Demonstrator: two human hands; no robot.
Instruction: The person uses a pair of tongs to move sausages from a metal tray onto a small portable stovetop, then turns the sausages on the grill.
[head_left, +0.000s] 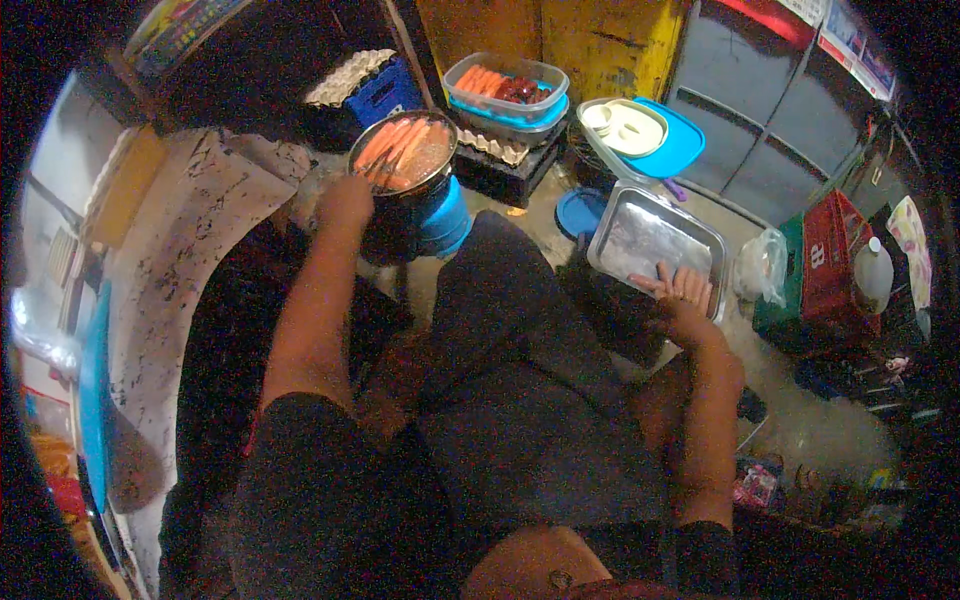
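Note:
My left hand (346, 201) is at the near left rim of a round frying pan (452, 154), closed on what looks like a thin dark utensil that reaches into the pan. Several reddish-orange sausages (405, 142) lie in the bubbling oil. The pan sits over a stove beside a blue cylinder (448, 221). My right hand (686, 324) is over the near edge of a rectangular metal tray (649, 225). Pinkish elongated shapes lie at that hand; whether they are sausages or fingers is hard to tell, and its grip is unclear.
Beyond the pan, a clear plastic container (506, 97) of orange and dark red sausages stands on a black box. An oval container (626, 127) with a blue lid (679, 142) is behind the tray. A plastic bag (760, 266) and red crate (829, 262) stand right; cardboard (180, 217) lies left.

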